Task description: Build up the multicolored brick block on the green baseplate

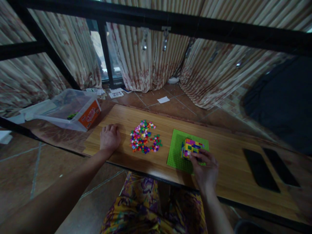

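Observation:
A block of many-coloured small bricks [190, 146] stands on a green baseplate [176, 152] on a low wooden table [226, 152]. My right hand [204, 167] is at the block's near right side, fingers curled and touching it. A loose heap of small coloured bricks [144, 139] lies left of the baseplate. My left hand [109, 136] rests on the table left of the heap, fingers bent down on the wood, holding nothing that shows.
A clear plastic box with an orange label [73, 110] sits on the floor at the far left of the table. Two dark flat slabs [270, 167] lie on the table's right end. Curtains and black bars stand behind. Papers lie on the tiled floor.

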Demonstrator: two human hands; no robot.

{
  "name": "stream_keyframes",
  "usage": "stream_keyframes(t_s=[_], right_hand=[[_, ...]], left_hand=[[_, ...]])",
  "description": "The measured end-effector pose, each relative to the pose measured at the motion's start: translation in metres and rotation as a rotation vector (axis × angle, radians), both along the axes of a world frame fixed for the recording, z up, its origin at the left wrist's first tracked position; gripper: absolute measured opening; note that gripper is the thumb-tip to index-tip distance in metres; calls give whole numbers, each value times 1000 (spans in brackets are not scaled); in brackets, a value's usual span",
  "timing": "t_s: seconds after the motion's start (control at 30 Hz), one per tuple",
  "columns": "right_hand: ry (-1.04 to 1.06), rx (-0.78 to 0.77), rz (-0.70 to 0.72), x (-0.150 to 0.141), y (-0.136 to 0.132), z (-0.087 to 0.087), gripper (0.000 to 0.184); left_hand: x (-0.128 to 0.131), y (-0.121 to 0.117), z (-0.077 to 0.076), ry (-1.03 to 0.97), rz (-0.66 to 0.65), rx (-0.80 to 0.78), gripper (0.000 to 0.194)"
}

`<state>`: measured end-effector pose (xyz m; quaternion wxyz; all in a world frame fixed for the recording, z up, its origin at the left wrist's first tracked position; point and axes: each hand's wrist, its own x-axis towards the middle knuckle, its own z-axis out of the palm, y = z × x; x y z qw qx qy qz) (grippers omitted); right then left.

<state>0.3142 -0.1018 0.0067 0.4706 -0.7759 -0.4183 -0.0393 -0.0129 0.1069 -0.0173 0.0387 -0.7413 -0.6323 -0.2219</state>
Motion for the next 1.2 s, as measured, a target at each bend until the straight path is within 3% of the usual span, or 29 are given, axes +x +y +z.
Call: stream_keyframes(t_s=[0.33,1.2], right_hand=[[152,-22,11,10,-2,2,27],[153,0,-48,4,5,1,26]], left_hand=[[-1,0,1,20,-11,-8,35],[-1,0,-1,13,-8,0,34]])
